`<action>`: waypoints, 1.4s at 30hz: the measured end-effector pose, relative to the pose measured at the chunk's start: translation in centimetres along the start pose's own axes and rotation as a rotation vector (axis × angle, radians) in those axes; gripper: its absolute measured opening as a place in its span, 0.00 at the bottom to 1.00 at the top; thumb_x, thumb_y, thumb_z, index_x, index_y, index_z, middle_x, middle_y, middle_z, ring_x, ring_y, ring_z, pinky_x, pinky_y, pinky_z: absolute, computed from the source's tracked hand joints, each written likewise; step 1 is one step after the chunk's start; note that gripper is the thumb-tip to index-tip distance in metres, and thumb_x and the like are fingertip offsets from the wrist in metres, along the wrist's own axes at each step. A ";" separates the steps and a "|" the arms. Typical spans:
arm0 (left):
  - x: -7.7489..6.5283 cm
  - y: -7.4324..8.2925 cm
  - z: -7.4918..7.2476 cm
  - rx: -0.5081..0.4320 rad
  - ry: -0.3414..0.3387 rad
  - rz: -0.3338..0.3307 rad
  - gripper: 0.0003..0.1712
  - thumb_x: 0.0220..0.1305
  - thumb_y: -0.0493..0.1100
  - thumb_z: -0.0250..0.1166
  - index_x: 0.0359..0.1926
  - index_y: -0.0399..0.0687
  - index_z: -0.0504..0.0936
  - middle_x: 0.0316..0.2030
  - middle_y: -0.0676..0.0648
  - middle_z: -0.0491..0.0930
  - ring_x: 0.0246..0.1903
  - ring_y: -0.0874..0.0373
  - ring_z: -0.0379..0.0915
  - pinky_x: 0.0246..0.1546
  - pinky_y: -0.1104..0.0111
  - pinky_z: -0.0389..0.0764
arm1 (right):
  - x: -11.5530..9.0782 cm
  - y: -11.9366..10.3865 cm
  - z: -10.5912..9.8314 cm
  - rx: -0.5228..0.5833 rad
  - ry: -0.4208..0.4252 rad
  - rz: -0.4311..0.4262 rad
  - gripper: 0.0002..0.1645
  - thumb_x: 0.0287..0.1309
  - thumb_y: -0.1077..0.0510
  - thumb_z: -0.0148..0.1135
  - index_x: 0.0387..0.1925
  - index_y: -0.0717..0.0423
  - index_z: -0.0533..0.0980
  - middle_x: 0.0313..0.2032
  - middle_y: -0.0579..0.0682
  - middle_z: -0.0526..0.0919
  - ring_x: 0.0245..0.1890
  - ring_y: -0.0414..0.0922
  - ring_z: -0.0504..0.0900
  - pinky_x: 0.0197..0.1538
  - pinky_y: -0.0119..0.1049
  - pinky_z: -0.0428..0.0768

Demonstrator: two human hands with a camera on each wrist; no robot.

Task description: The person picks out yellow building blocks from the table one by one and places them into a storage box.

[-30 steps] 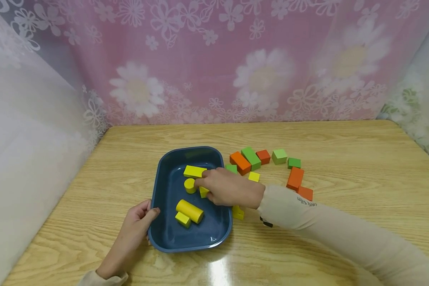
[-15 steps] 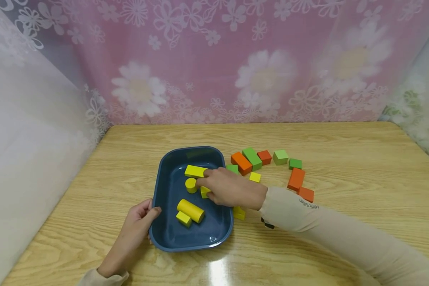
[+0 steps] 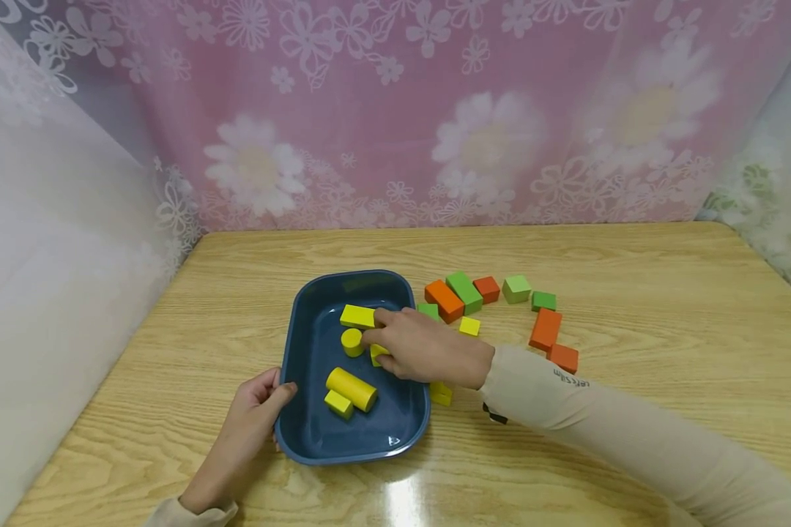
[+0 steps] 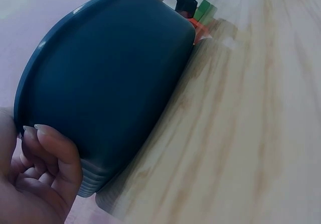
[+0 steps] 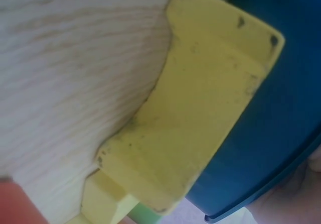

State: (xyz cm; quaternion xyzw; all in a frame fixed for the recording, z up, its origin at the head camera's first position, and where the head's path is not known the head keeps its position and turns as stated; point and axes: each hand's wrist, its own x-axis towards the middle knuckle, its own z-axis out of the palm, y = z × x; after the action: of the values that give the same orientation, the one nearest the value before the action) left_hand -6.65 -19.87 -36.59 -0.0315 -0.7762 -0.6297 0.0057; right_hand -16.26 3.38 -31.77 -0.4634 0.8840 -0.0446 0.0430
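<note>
A dark blue tray [image 3: 395,432] stands on the table. My left hand [image 3: 250,410] grips its left rim, thumb over the edge; in the left wrist view curled fingers [image 4: 57,153] press the outer wall. My right hand [image 3: 418,344] reaches over the right rim and pinches a yellow block [image 3: 378,356] mostly hidden by the fingers. Beside it in the tray lie a yellow rectangular block [image 3: 356,315] and a short yellow cylinder [image 3: 351,342]. Nearer the front a long yellow cylinder [image 3: 351,389] touches a small yellow block [image 3: 338,404].
Right of the tray, orange block [image 3: 444,300], green block [image 3: 463,292], red block [image 3: 485,289] and several others form a loose curve. A notched yellow block [image 5: 195,103] stands against the tray's outer wall in the right wrist view. A curtain [image 3: 369,146] hangs behind the table.
</note>
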 end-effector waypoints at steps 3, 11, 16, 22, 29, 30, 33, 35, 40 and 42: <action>0.0 0.0 0.0 0.005 -0.001 0.005 0.14 0.62 0.29 0.50 0.20 0.26 0.61 0.08 0.56 0.60 0.07 0.66 0.61 0.03 0.63 0.57 | -0.1 0.1 0.0 -0.005 0.008 -0.007 0.19 0.57 0.53 0.59 0.51 0.47 0.77 0.43 0.52 0.76 0.33 0.43 0.72 0.41 0.35 0.78; 0.0 0.1 0.0 -0.013 -0.009 -0.012 0.15 0.64 0.30 0.50 0.21 0.26 0.61 0.08 0.53 0.62 0.06 0.64 0.60 0.03 0.61 0.58 | -0.3 0.1 0.0 -0.015 0.016 -0.023 0.18 0.57 0.54 0.59 0.51 0.45 0.78 0.42 0.50 0.76 0.33 0.42 0.71 0.40 0.36 0.76; -0.1 0.2 0.0 -0.014 -0.002 -0.023 0.15 0.64 0.31 0.50 0.21 0.28 0.60 0.08 0.54 0.61 0.06 0.64 0.60 0.03 0.61 0.57 | -0.3 0.1 0.1 -0.013 0.025 -0.026 0.19 0.57 0.54 0.59 0.51 0.46 0.77 0.42 0.51 0.76 0.33 0.42 0.71 0.40 0.36 0.76; -0.1 0.1 0.0 -0.018 -0.014 -0.012 0.16 0.64 0.31 0.50 0.21 0.27 0.60 0.08 0.54 0.61 0.05 0.64 0.59 0.02 0.63 0.59 | -0.4 0.0 0.1 -0.001 0.034 0.003 0.24 0.56 0.53 0.60 0.56 0.48 0.72 0.44 0.51 0.75 0.33 0.43 0.70 0.41 0.36 0.76; -0.2 0.1 0.0 -0.027 -0.015 -0.020 0.15 0.64 0.31 0.50 0.20 0.31 0.60 0.08 0.52 0.62 0.05 0.64 0.59 0.01 0.63 0.59 | -0.9 0.1 0.0 -0.036 0.155 -0.020 0.23 0.58 0.52 0.58 0.56 0.49 0.72 0.48 0.51 0.74 0.42 0.45 0.70 0.48 0.38 0.75; -0.2 0.1 0.0 -0.022 -0.014 -0.022 0.15 0.64 0.31 0.50 0.20 0.31 0.60 0.08 0.52 0.62 0.05 0.64 0.59 0.01 0.64 0.59 | -1.0 0.2 -0.1 -0.031 0.187 -0.032 0.22 0.58 0.52 0.58 0.55 0.49 0.73 0.48 0.51 0.74 0.43 0.45 0.70 0.47 0.38 0.75; -0.2 0.2 -0.1 -0.017 -0.008 -0.014 0.15 0.64 0.31 0.50 0.20 0.30 0.60 0.08 0.54 0.62 0.05 0.64 0.59 0.01 0.62 0.59 | -1.5 0.6 -0.3 0.002 0.275 -0.073 0.19 0.57 0.55 0.58 0.51 0.51 0.76 0.47 0.51 0.75 0.43 0.47 0.71 0.48 0.40 0.75; -0.2 0.2 -0.1 -0.014 -0.009 -0.005 0.15 0.64 0.30 0.50 0.20 0.29 0.60 0.08 0.55 0.62 0.05 0.64 0.59 0.02 0.60 0.58 | -1.8 1.1 -0.4 0.023 0.335 -0.110 0.17 0.56 0.57 0.59 0.48 0.53 0.77 0.46 0.52 0.76 0.43 0.47 0.71 0.47 0.41 0.75; -0.1 0.2 -0.1 -0.001 -0.011 -0.008 0.16 0.64 0.31 0.50 0.21 0.26 0.61 0.08 0.55 0.62 0.05 0.64 0.60 0.01 0.63 0.61 | -3.1 2.5 -0.8 0.048 0.433 -0.139 0.14 0.52 0.61 0.62 0.43 0.57 0.78 0.42 0.54 0.77 0.39 0.46 0.72 0.43 0.40 0.78; 0.0 0.2 -0.1 0.003 -0.012 -0.013 0.16 0.64 0.31 0.50 0.21 0.27 0.61 0.08 0.55 0.61 0.05 0.64 0.60 0.01 0.66 0.62 | -3.8 3.1 -1.0 0.063 0.430 -0.106 0.14 0.52 0.62 0.63 0.43 0.57 0.78 0.41 0.53 0.77 0.37 0.44 0.72 0.40 0.37 0.79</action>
State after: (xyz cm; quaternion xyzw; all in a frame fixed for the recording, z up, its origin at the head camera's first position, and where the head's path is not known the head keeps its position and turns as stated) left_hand -6.61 -19.88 -36.34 -0.0304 -0.7774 -0.6282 -0.0030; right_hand -16.75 8.30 -30.99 -0.4875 0.8453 -0.1721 -0.1346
